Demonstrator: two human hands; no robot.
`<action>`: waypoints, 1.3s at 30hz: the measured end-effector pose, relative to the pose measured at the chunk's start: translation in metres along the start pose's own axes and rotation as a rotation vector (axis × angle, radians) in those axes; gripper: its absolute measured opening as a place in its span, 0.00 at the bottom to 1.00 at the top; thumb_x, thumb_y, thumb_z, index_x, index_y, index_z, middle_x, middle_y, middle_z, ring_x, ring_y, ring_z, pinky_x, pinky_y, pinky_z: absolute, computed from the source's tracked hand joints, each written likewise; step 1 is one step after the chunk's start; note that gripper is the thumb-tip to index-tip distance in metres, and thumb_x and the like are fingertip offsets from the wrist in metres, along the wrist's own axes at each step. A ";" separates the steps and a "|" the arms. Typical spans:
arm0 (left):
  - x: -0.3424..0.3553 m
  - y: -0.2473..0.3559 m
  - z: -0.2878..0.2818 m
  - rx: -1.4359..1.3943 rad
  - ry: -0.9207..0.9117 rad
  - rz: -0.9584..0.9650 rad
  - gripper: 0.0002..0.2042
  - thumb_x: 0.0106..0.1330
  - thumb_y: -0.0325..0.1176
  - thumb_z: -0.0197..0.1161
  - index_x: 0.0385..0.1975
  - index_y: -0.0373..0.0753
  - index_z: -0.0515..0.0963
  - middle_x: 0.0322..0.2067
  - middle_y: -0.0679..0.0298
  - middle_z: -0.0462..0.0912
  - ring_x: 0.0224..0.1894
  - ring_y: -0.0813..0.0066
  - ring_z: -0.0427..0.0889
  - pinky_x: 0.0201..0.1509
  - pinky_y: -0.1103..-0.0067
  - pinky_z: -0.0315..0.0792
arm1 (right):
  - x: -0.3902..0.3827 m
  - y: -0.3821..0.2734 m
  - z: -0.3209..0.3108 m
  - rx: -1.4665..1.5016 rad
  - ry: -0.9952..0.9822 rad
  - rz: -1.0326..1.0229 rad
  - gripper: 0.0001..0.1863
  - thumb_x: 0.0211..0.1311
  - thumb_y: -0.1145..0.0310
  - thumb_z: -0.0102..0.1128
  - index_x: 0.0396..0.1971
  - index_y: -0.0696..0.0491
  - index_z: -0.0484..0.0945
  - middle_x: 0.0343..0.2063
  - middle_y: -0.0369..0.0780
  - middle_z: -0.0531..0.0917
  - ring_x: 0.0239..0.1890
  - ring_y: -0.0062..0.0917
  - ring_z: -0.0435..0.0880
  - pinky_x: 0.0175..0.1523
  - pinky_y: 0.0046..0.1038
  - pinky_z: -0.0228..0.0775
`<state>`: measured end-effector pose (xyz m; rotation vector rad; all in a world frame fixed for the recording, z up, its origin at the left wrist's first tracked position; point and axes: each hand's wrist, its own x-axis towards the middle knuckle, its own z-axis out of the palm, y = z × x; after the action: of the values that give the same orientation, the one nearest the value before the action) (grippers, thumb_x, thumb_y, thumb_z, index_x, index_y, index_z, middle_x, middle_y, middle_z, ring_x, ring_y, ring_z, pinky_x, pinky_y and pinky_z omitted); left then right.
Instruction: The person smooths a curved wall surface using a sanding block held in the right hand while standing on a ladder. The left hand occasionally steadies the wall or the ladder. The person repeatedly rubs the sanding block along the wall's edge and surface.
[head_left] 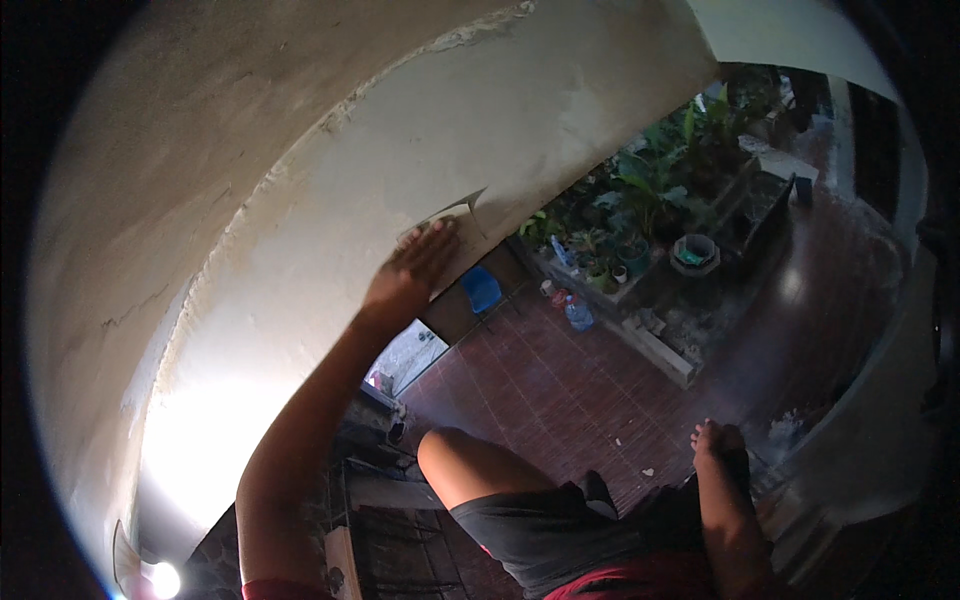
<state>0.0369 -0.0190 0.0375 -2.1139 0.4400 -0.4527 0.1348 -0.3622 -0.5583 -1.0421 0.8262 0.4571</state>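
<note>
Pale wall [560,110] spread close along the person's left, brightest toward its lower end, near a glaring lamp [163,580]. Against it, by its lower edge, lay a thin pale sheet [460,211], one corner lifted and throwing a shadow. The left hand [408,272] lay over part of the sheet, palm toward the wall, fingers straight and together, pinning it flat rather than gripping it; the left arm [300,430] reached up and forward, bent at the elbow. Progress looked partial: much of the wall around the sheet appeared fairly even, though blotchy, while a rough, crumbly ridge [330,122] ran along above it; how much had been worked could not be told. Lower down, the right hand [710,440] hung well away from the wall, fingers partly curled; whether they held the dark shape [737,460] beside them was unclear. Farther off lay a red-brown tiled floor [560,400], a blue chair [481,288] and, beyond, green plants [650,180].
</note>
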 end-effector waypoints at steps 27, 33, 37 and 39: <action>0.017 0.009 0.015 -0.157 0.237 -0.179 0.25 0.55 0.24 0.51 0.57 0.36 0.61 0.62 0.57 0.55 0.65 0.67 0.53 0.67 0.70 0.48 | -0.028 -0.016 0.002 -0.130 -0.039 -0.048 0.21 0.66 0.60 0.35 0.57 0.48 0.62 0.51 0.40 0.71 0.42 0.32 0.74 0.47 0.32 0.64; 0.017 0.008 0.008 0.115 0.084 -0.019 0.28 0.52 0.26 0.48 0.58 0.34 0.59 0.61 0.58 0.57 0.64 0.67 0.55 0.67 0.72 0.49 | -0.032 -0.016 0.005 -0.019 -0.002 -0.052 0.21 0.67 0.59 0.34 0.57 0.50 0.61 0.52 0.41 0.70 0.44 0.34 0.73 0.50 0.34 0.63; 0.018 0.004 0.001 0.224 0.067 -0.073 0.29 0.51 0.24 0.48 0.58 0.33 0.58 0.60 0.55 0.57 0.63 0.64 0.55 0.66 0.71 0.50 | -0.026 -0.017 0.002 -0.069 -0.024 -0.052 0.21 0.67 0.60 0.33 0.58 0.48 0.61 0.53 0.42 0.70 0.44 0.34 0.73 0.50 0.34 0.62; 0.017 0.008 0.001 -0.054 -0.037 0.067 0.27 0.55 0.21 0.47 0.59 0.34 0.57 0.62 0.56 0.54 0.64 0.66 0.54 0.67 0.73 0.48 | -0.023 -0.018 0.000 -0.084 -0.036 -0.028 0.21 0.67 0.61 0.32 0.58 0.48 0.60 0.53 0.43 0.69 0.44 0.35 0.73 0.51 0.34 0.62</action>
<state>0.0508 -0.0303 0.0329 -2.1487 0.5053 -0.3666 0.1325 -0.3690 -0.5303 -1.1181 0.7650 0.4888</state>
